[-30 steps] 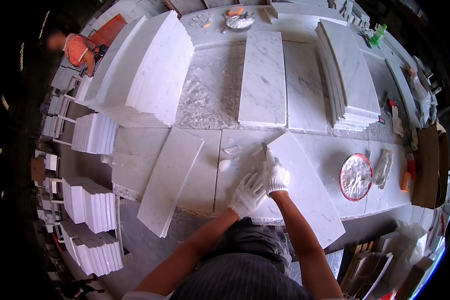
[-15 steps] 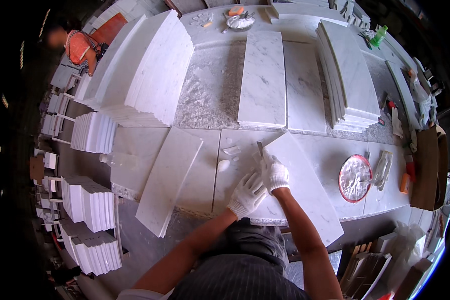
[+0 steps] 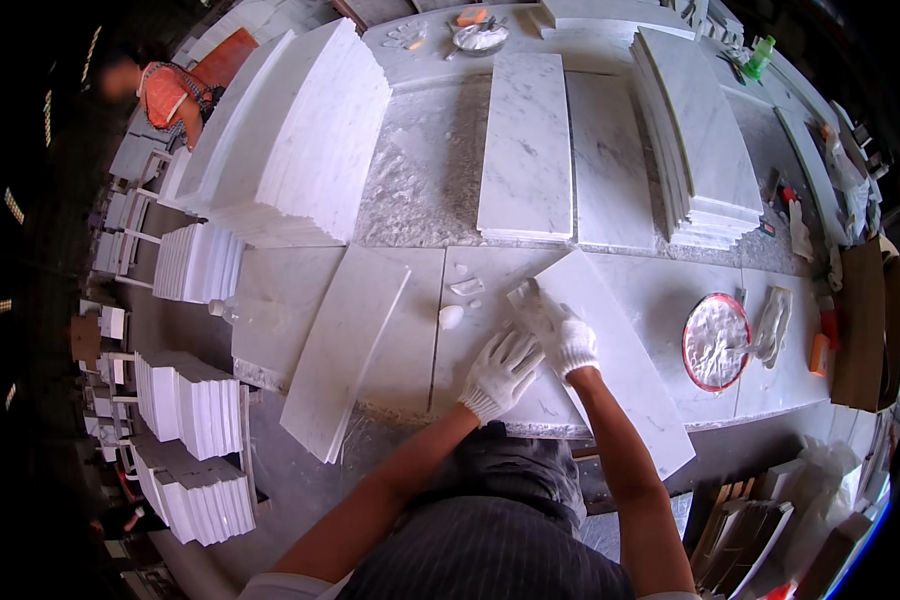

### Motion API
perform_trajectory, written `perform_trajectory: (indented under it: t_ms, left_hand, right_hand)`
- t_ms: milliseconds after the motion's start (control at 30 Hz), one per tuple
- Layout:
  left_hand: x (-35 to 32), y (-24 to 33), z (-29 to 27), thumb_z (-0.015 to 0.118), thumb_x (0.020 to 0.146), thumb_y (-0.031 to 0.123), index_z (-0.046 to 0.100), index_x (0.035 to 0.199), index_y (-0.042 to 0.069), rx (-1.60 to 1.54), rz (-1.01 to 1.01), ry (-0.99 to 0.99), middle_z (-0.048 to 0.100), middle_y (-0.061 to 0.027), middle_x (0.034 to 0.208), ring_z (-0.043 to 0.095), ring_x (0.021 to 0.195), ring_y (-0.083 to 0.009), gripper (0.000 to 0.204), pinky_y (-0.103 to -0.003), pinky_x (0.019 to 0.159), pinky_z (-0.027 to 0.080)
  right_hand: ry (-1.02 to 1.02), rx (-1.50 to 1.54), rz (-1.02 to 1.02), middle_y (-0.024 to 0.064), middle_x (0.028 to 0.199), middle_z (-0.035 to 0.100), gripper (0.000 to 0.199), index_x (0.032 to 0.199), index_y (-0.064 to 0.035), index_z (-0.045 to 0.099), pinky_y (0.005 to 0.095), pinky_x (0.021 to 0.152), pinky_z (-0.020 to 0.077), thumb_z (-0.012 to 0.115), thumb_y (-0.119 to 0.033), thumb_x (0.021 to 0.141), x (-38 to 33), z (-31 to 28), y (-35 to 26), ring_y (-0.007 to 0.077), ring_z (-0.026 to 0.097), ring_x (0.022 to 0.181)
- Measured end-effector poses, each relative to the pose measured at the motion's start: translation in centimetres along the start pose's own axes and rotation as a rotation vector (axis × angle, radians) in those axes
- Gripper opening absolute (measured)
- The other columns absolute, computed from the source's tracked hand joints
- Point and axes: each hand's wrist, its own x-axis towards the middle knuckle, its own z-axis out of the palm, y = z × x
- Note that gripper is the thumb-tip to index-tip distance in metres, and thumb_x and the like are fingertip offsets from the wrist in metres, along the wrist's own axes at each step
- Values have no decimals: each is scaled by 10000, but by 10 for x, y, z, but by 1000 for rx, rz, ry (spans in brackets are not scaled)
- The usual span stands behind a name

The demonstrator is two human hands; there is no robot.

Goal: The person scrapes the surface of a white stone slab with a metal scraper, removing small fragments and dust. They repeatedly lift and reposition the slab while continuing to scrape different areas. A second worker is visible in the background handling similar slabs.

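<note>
My right hand (image 3: 568, 338), in a white knit glove, is closed around a putty knife (image 3: 523, 294). Its flat blade shows near the far left corner of a tilted white marble slab (image 3: 625, 365). The slab lies askew on the bench, its near end jutting over the front edge. My left hand (image 3: 503, 372), gloved too, rests with fingers spread beside the slab's left edge, its fingertips close to the right hand. Left of the hands are a white lump (image 3: 451, 317) and a small broken piece (image 3: 467, 287).
Another slab (image 3: 345, 350) overhangs the bench at left, near a clear plastic bottle (image 3: 245, 311). A red-rimmed bowl of white paste (image 3: 716, 342) stands right, beside a crumpled glove (image 3: 773, 326). Tall slab stacks (image 3: 305, 130) rise behind. A person (image 3: 173, 98) is at far left.
My right hand has turned the putty knife, so its blade shows flat instead of edge-on, and has shifted slightly right. My left hand stays by the slab. The whole view has shifted a little.
</note>
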Motion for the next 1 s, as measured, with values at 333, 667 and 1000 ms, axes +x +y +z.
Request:
perform_trajectory:
  t_ms: [333,667,1000]
  left_hand:
    - [-3,-3,10,673,877,286,676,1231,141,20,46,12,581,-103,1340,531,1259,-362,383,-504,1083,426]
    - [-1,-1,10,669,874,298,651,1252,153,-75,-71,2,574,-120,1352,536,1238,-379,406,-508,1048,449]
    - [2,-2,-2,618,922,308,630,1305,166,-16,-7,-84,513,-72,1405,469,1312,-308,409,-487,1149,349]
  right_hand:
    - [-76,-21,87,207,1145,665,490,1446,-177,487,464,879,523,552,-269,969,16,3,-10,394,655,1011]
    - [-219,-79,43,194,1133,669,445,1384,-182,547,467,861,514,576,-220,942,34,18,-32,385,647,1029]
    - [214,-30,136,198,1114,685,437,1361,-113,606,435,895,509,576,-63,929,-42,-41,42,364,664,1010]
